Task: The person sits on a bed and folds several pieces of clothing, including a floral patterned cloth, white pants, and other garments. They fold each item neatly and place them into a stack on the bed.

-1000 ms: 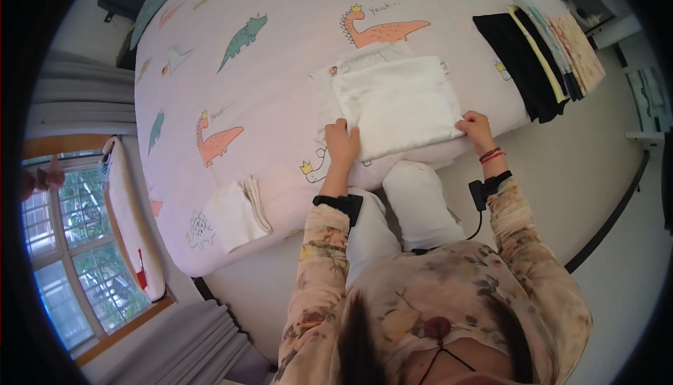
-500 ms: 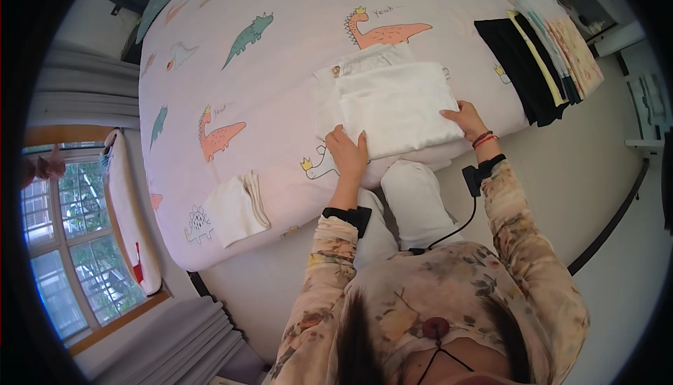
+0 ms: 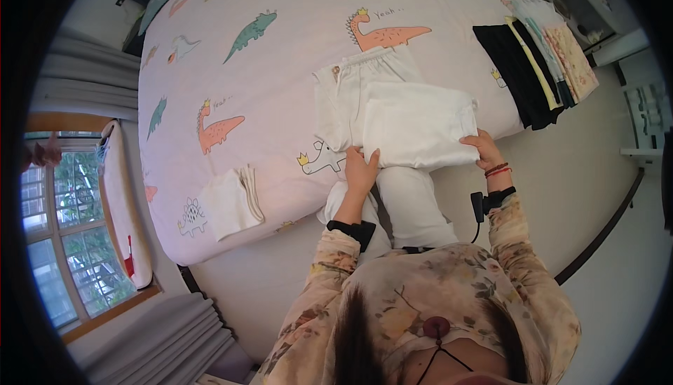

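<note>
A folded white cloth garment [image 3: 420, 124] lies at the near edge of the bed, in front of me. My left hand [image 3: 360, 172] is closed on its near left corner, thumb apart on the right side. My right hand [image 3: 484, 150] pinches its near right corner between thumb and fingers. Partly under it, up and to the left, white pants [image 3: 340, 101] with a gathered waistband lie flat on the bedsheet. Whether the two pieces are joined, I cannot tell, since the overlap is hidden.
The bed [image 3: 280, 97] has a pink dinosaur-print sheet. A small folded cream cloth [image 3: 235, 204] lies at its near left. Folded clothes [image 3: 536, 69], black, yellow and patterned, lie in a row at the right edge. A window [image 3: 80, 227] and grey curtains [image 3: 165, 343] are at left.
Both hands have shifted right and slightly toward me, drawing the folded white garment along. More of the white pants' waistband and side now shows.
</note>
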